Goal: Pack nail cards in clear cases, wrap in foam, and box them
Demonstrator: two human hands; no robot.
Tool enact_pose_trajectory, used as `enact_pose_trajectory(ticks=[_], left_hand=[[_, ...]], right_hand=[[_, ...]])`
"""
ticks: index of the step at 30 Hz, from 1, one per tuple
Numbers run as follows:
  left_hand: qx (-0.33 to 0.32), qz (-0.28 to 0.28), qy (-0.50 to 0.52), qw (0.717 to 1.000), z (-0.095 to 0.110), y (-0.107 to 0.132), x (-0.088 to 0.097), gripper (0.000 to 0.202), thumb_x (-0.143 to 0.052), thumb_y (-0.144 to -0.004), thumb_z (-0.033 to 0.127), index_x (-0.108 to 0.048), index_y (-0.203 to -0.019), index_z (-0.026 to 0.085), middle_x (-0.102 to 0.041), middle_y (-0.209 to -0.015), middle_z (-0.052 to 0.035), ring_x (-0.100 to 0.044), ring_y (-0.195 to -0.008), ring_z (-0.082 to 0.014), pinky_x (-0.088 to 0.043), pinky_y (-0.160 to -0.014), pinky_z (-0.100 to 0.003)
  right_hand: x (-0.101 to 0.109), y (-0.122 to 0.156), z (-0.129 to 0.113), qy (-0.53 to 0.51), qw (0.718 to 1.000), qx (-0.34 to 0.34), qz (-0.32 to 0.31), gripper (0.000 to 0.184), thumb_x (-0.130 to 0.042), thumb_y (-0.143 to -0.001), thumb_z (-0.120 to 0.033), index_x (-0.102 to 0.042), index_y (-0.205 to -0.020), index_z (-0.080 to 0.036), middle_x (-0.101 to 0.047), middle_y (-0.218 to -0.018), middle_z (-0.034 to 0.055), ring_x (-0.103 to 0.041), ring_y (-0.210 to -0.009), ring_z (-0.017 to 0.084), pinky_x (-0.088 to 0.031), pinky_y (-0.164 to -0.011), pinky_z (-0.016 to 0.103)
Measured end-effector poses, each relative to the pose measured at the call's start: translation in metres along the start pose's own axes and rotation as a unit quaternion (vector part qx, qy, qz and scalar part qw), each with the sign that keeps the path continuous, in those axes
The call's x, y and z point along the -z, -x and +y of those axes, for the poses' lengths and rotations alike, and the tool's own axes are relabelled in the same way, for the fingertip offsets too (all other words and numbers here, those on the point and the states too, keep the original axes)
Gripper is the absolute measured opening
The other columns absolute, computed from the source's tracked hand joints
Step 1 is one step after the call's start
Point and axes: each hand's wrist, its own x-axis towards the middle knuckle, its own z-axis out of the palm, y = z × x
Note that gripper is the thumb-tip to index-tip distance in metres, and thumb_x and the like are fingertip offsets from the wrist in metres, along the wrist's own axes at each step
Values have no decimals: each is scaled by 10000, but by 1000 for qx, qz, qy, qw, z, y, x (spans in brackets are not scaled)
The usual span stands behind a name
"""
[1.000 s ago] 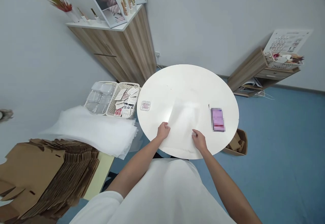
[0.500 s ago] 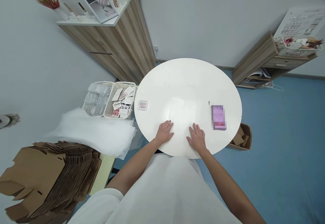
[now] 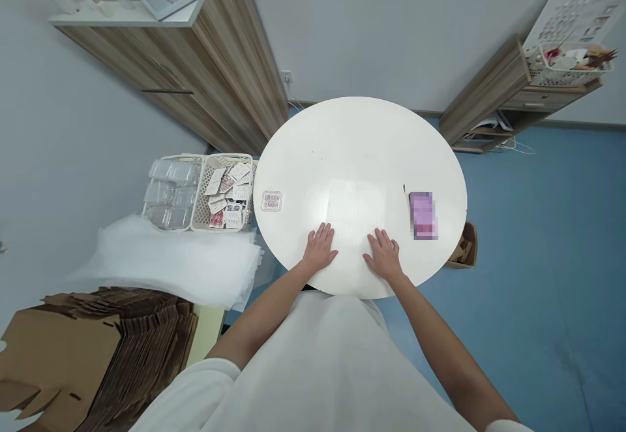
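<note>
My left hand point(image 3: 319, 247) lies flat on the near part of a white round table point(image 3: 362, 138), fingers spread and holding nothing. To its right, my right hand point(image 3: 384, 254) also rests palm down on the tabletop, open, with nothing in it. A small clear case with pinkish pieces inside point(image 3: 271, 201) sits near the table's left edge, beyond my left hand. On the right side lies a purple rectangular thing point(image 3: 423, 215), blurred into blocks, apart from my right hand. A tiny dark item point(image 3: 404, 189) is beside it.
Left of the table stand a white basket of printed cards point(image 3: 223, 192) and one of clear plastic boxes point(image 3: 172, 192). Nearer are white foam sheets point(image 3: 166, 262) and a stack of flat cardboard boxes point(image 3: 122, 354). A cardboard box point(image 3: 464, 249) is on the floor at right.
The camera view has shifted slightly, so the table and shelves appear a little higher. Both hands stay flat on the table, and the items on it have not been moved.
</note>
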Motion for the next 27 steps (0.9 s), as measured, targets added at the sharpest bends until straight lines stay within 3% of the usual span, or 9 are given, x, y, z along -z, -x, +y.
enact_pose_trajectory(ticks=[3,6,8,11,14,19,23,27], left_hand=[[-5,12,17,1000,-3,3,2,574,-478,-748,290,-300,-1283,184,-246,-1389,-115,-120,-1297,-270,-100,-1008,-476],[-2,49,52,997,-18,7,12,549,-480,-751,293,-325,-1270,207,-249,-1391,-99,-124,-1298,-270,-111,-1012,-467],[29,90,78,992,-37,11,23,538,-485,-753,314,-341,-1260,208,-254,-1387,-105,-128,-1296,-280,-135,-1007,-469],[124,156,114,973,-77,17,43,560,-483,-759,355,-322,-1266,183,-223,-1393,-130,-125,-1294,-293,-172,-1000,-475],[209,191,163,945,-120,21,61,604,-477,-764,349,-263,-1292,151,-184,-1402,-141,-125,-1295,-283,-180,-1015,-465],[223,189,269,917,-163,19,74,632,-453,-740,187,-202,-1319,153,-179,-1407,-108,-154,-1295,-227,-161,-1057,-393],[246,168,348,889,-176,11,73,677,-461,-700,133,-199,-1323,166,-240,-1385,-95,-212,-1278,-226,-176,-1060,-381],[258,152,397,868,-185,7,69,677,-457,-688,118,-208,-1316,159,-277,-1367,-98,-249,-1263,-223,-215,-1047,-380]], right_hand=[[5,0,-11,-23,999,-2,42,469,-438,-757,-368,-406,-1195,-202,-263,-1373,129,-198,-1264,290,-186,-942,488],[9,-15,-39,-82,994,14,77,429,-440,-762,-360,-438,-1164,-211,-358,-1312,116,-284,-1221,276,-222,-943,468],[10,-33,-67,-137,987,38,73,416,-453,-757,-355,-454,-1150,-218,-416,-1262,103,-340,-1183,264,-248,-945,453],[9,-65,-114,-241,968,60,34,418,-476,-742,-331,-460,-1147,-228,-456,-1219,85,-400,-1132,240,-312,-930,426],[4,-93,-153,-354,935,22,-16,413,-481,-737,-322,-461,-1142,-244,-488,-1184,58,-451,-1084,205,-372,-903,388],[-7,-128,-197,-501,857,-79,-88,420,-503,-702,-267,-482,-1121,-257,-502,-1189,32,-492,-1049,177,-409,-881,359],[-11,-149,-226,-562,812,-117,-109,491,-511,-660,-204,-475,-1146,-262,-469,-1241,23,-469,-1093,180,-396,-905,350],[-12,-160,-244,-584,789,-148,-120,565,-498,-648,-177,-433,-1204,-253,-416,-1297,22,-435,-1140,188,-380,-932,343]])
